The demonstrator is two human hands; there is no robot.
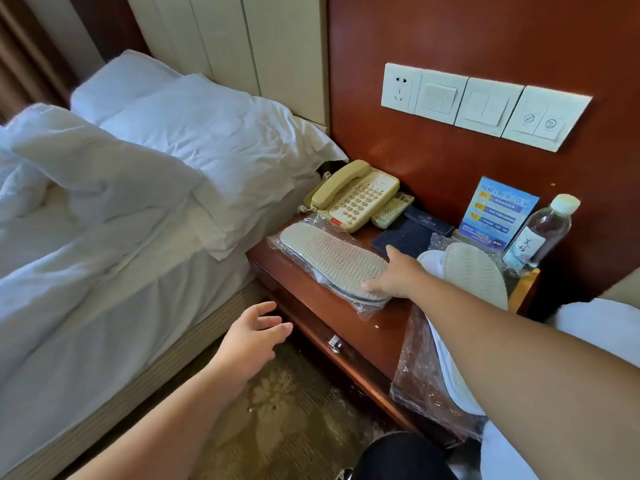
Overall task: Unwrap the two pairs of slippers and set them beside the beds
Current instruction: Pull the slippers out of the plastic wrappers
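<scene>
The wrapped slippers (332, 261) lie on the nightstand (322, 313), with a telephone (353, 195) at their 12 o'clock. The right hand (394, 275) rests spread on their 4 o'clock end. The left hand (252, 337) hovers wide at 7. A second pair (474, 271) and a bottle (543, 230) sit at 3.

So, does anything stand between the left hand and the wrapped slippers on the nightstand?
Nothing visible does. The left hand hovers open before the nightstand front, with free air up to the wrapped slippers. Only the right hand touches their near end.
</scene>
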